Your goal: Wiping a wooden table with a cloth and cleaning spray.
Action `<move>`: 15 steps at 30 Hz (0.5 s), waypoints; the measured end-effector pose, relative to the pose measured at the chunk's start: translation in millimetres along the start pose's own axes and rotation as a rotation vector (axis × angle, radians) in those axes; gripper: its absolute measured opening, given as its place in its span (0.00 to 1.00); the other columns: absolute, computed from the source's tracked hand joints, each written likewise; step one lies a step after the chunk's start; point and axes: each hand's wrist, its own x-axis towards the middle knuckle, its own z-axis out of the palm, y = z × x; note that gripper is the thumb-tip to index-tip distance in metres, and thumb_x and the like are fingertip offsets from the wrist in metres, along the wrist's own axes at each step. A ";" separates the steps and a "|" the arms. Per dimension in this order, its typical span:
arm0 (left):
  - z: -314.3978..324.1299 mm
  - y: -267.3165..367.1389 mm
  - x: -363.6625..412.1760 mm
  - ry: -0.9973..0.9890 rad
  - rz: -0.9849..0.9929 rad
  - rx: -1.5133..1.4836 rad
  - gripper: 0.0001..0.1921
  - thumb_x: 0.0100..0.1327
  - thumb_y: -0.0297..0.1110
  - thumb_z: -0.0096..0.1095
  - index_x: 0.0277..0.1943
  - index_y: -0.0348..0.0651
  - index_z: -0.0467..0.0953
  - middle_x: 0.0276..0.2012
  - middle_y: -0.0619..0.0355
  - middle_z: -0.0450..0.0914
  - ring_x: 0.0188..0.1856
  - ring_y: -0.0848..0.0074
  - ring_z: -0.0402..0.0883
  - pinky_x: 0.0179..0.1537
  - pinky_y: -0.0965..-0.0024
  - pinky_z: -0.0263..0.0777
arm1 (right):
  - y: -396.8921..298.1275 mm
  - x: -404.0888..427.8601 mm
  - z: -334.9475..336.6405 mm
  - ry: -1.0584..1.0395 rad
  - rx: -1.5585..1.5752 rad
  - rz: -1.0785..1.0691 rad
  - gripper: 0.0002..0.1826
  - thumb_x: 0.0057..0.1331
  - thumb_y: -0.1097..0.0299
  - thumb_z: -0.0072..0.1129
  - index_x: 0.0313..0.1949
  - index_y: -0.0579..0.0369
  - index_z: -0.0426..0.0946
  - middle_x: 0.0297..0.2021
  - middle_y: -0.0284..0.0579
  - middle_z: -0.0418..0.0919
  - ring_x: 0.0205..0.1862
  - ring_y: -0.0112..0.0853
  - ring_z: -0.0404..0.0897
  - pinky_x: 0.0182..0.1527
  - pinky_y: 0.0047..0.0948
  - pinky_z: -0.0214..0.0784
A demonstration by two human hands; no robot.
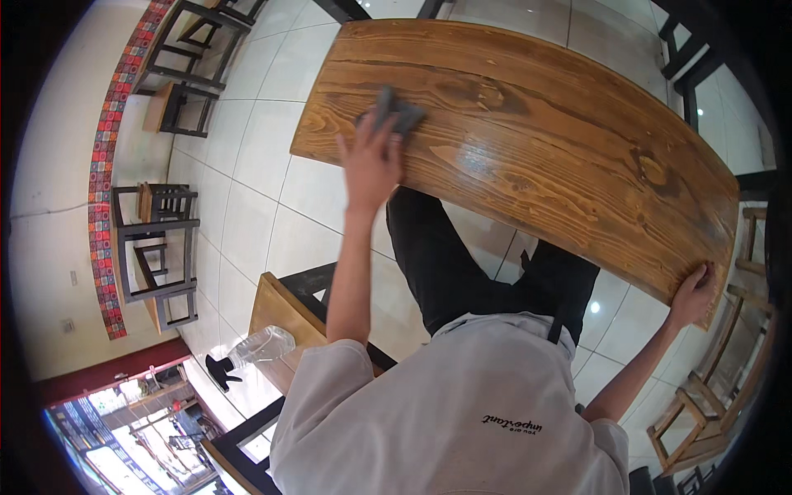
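A wooden tabletop [526, 130] with a glossy, knotted grain spans the view in front of me. My left hand [371, 161] is over its left end, fingers slightly blurred, holding a bunched grey cloth [405, 117] against the wood. Part of the cloth is hidden under the fingers. At the tabletop's near right corner, my right hand [692, 297] grips the edge, with some fingers out of sight. My dark-trousered legs [433, 253] reach under the near edge of the table.
Beside my left arm, a clear spray bottle [263, 345] with a black trigger head lies on a wooden bench [278, 309]. Wooden chairs [699, 421] stand at the right. Black-framed tables and stools [154, 241] line the tiled wall at left. White floor tiles [247, 148] surround the table.
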 end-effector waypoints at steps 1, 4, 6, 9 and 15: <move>-3.1 -34.5 1.6 0.047 -0.049 0.036 0.20 0.82 0.42 0.57 0.72 0.56 0.81 0.78 0.51 0.73 0.79 0.51 0.72 0.80 0.21 0.47 | 0.4 0.4 6.2 0.002 0.018 -0.018 0.25 0.84 0.51 0.53 0.68 0.52 0.84 0.64 0.50 0.87 0.66 0.49 0.85 0.66 0.46 0.76; -14.8 -124.8 11.0 0.059 -0.214 0.136 0.22 0.82 0.43 0.56 0.74 0.57 0.79 0.80 0.51 0.71 0.78 0.49 0.73 0.79 0.21 0.50 | -1.6 -1.5 7.4 0.007 0.003 -0.029 0.25 0.84 0.52 0.53 0.68 0.55 0.83 0.63 0.52 0.87 0.65 0.49 0.86 0.65 0.47 0.77; -21.8 -151.8 24.8 0.039 -0.273 0.133 0.22 0.82 0.43 0.56 0.74 0.56 0.79 0.80 0.50 0.71 0.78 0.48 0.73 0.80 0.25 0.52 | -2.4 -0.1 4.5 0.003 -0.030 -0.026 0.25 0.84 0.52 0.53 0.67 0.56 0.83 0.63 0.53 0.87 0.65 0.49 0.86 0.65 0.47 0.77; -17.7 -176.7 40.6 0.061 -0.368 -0.002 0.21 0.82 0.42 0.56 0.73 0.53 0.81 0.80 0.47 0.71 0.77 0.45 0.73 0.80 0.33 0.56 | -16.2 -3.4 -3.6 0.009 -0.014 -0.031 0.24 0.84 0.54 0.54 0.66 0.59 0.83 0.62 0.55 0.88 0.63 0.51 0.86 0.63 0.48 0.77; 23.7 -69.1 47.0 0.250 -0.124 0.061 0.19 0.81 0.37 0.58 0.67 0.46 0.86 0.80 0.41 0.70 0.78 0.44 0.71 0.76 0.41 0.64 | -21.0 -5.4 -5.4 0.065 -0.013 -0.106 0.22 0.82 0.58 0.55 0.64 0.61 0.84 0.59 0.56 0.88 0.60 0.54 0.87 0.62 0.49 0.77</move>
